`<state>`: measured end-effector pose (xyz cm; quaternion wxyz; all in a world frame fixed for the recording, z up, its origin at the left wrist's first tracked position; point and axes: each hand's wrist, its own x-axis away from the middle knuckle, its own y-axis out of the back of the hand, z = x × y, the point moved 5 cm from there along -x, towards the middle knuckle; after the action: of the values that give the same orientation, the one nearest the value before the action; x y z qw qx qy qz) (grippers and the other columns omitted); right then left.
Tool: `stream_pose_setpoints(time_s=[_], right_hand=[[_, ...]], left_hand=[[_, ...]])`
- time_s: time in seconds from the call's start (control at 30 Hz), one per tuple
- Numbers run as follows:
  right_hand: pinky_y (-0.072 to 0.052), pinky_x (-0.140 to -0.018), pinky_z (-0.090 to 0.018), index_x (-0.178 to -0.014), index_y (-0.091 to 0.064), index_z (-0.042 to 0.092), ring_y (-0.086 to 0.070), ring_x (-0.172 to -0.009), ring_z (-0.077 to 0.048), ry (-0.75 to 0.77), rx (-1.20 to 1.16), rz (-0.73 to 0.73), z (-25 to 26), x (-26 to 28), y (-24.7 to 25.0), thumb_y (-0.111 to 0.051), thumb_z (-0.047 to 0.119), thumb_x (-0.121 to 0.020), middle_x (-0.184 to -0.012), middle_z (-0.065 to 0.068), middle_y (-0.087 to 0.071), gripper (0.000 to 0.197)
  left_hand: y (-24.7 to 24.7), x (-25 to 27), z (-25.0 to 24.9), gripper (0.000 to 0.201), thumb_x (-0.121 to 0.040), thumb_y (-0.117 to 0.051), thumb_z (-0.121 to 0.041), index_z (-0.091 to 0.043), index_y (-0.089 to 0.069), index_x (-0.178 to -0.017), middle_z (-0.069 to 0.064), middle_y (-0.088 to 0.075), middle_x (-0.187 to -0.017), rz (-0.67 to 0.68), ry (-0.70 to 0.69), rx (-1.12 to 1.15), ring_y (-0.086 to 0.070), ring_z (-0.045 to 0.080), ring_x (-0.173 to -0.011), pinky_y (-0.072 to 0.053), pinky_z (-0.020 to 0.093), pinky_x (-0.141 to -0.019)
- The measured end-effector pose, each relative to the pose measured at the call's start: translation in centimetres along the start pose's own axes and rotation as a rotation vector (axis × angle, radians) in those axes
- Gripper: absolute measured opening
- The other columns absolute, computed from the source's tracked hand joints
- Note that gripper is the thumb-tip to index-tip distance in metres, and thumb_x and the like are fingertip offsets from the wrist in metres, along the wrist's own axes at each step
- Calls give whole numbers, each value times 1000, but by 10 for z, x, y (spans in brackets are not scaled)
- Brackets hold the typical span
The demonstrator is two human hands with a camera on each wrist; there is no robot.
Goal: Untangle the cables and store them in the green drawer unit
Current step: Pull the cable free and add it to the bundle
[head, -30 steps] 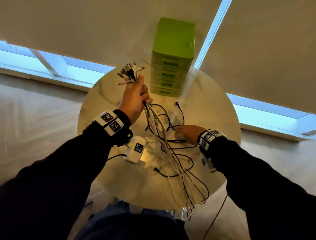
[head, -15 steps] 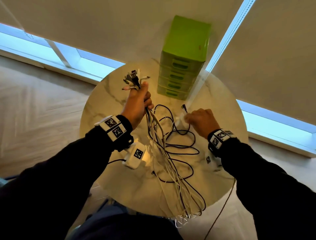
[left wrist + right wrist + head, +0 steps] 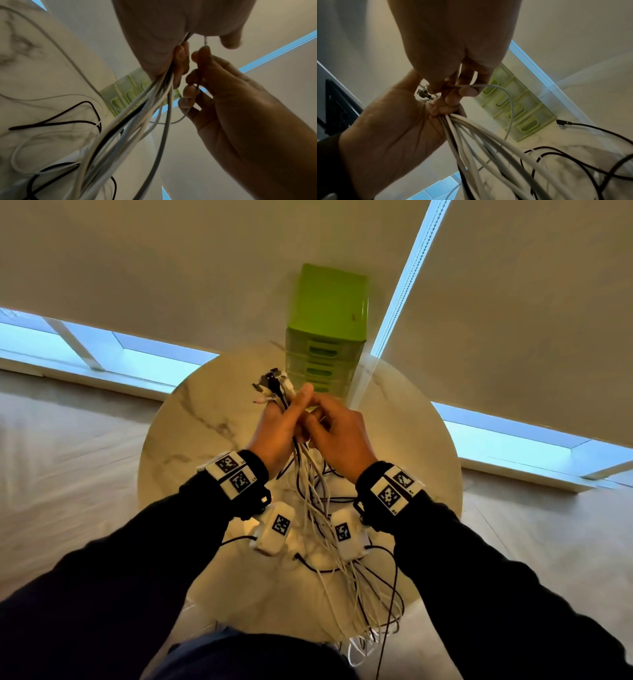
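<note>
My left hand [image 3: 286,419] is raised over the table and grips a bundle of white and black cables [image 3: 318,508] just below their plug ends [image 3: 272,383]. The bundle hangs down across the table and over its front edge. My right hand [image 3: 317,419] has joined the left and pinches one thin white cable [image 3: 488,85] at the bundle's top. In the left wrist view that thin white cable [image 3: 197,86] runs through the right fingers [image 3: 190,92]. The green drawer unit [image 3: 327,337] stands at the table's far edge with its drawers closed.
A round marble table [image 3: 191,419] holds everything. A loose black cable with an angled USB plug [image 3: 561,123] lies on it near the drawer unit [image 3: 520,106]. More black loops [image 3: 68,121] lie under the bundle. Roller blinds and low windows are behind the table.
My right hand left the black cable on the table, rose to the left hand, and now pinches a white cable at the bundle's top. The left hand still holds the bundle.
</note>
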<state>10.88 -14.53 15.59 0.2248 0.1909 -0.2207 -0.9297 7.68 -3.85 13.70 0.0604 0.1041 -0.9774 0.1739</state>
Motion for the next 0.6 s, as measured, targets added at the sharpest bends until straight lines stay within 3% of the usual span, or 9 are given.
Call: stream_pose_setpoints(time_s=[0.03, 0.07, 0.13, 0.17, 0.3, 0.37, 0.47, 0.53, 0.6], right_hand=[[-58, -64, -31, -115, -65, 19, -65, -66, -8, -1, 15, 3, 1, 0, -2, -60, 16, -98, -79, 5, -67, 18], [-58, -65, -33, -110, -65, 17, -65, -66, -8, -7, 28, 9, 2, 0, -3, -60, 18, -98, -78, 5, -67, 13], [-57, -65, -33, -99, -64, 13, -64, -66, -7, -12, 57, 34, 7, -1, -5, -62, 21, -97, -77, 3, -67, 8], [-56, -65, -32, -97, -62, 12, -64, -66, -6, -7, 67, 51, 9, -1, -6, -62, 20, -97, -77, 3, -67, 9], [-52, -62, -27, -98, -59, 13, -62, -67, -7, 11, 63, 103, 18, 2, -10, -62, 26, -96, -78, 4, -66, 13], [-47, -58, -28, -97, -56, 17, -57, -63, -10, -8, 98, 137, 16, 7, -13, -59, 35, -97, -73, 5, -62, 18], [-47, -61, -38, -90, -50, 19, -55, -61, -17, -58, 112, 192, 7, 18, -15, -48, 43, -102, -70, -2, -61, 26], [-48, -66, -40, -87, -49, 18, -57, -65, -19, -88, 106, 238, -1, 28, -15, -41, 42, -104, -74, -4, -62, 31], [-50, -71, -36, -86, -52, 20, -58, -69, -16, -115, 95, 282, -11, 40, -14, -37, 41, -106, -77, 0, -62, 33]], left_hand=[[1, 1, 0, 58, -93, -62, -51, 1, -61, -121, 33, -64, -115, -14, 14, 16, -65, 41, -107, -52, 58, -95], [5, 2, 2, 60, -93, -62, -53, 2, -62, -117, 34, -62, -112, -37, 25, 24, -61, 40, -102, -50, 58, -92], [10, 3, 3, 48, -96, -56, -54, -8, -68, -100, 25, -58, -98, -78, 33, -8, -50, 34, -92, -45, 44, -72], [11, 4, 3, 44, -99, -51, -53, -15, -71, -91, 22, -57, -95, -86, 30, -27, -48, 33, -91, -41, 41, -69], [13, 7, -1, 57, -107, -38, -42, -21, -70, -65, 19, -65, -85, -116, 39, 35, -61, 32, -88, -50, 49, -85], [19, 5, -8, 50, -108, -38, -38, -19, -55, -64, 2, -53, -63, -170, 39, 81, -56, 19, -65, -51, 38, -70], [30, -4, -16, 40, -108, -39, -38, -20, -38, -72, -5, -31, -58, -215, 16, 82, -31, 8, -49, -31, 25, -50], [33, -7, -21, 38, -108, -39, -38, -20, -40, -75, -6, -35, -60, -221, 12, 110, -35, 9, -51, -34, 24, -49], [35, -8, -28, 34, -107, -39, -39, -19, -44, -81, -5, -44, -66, -222, 14, 139, -47, 11, -56, -46, 29, -55]])
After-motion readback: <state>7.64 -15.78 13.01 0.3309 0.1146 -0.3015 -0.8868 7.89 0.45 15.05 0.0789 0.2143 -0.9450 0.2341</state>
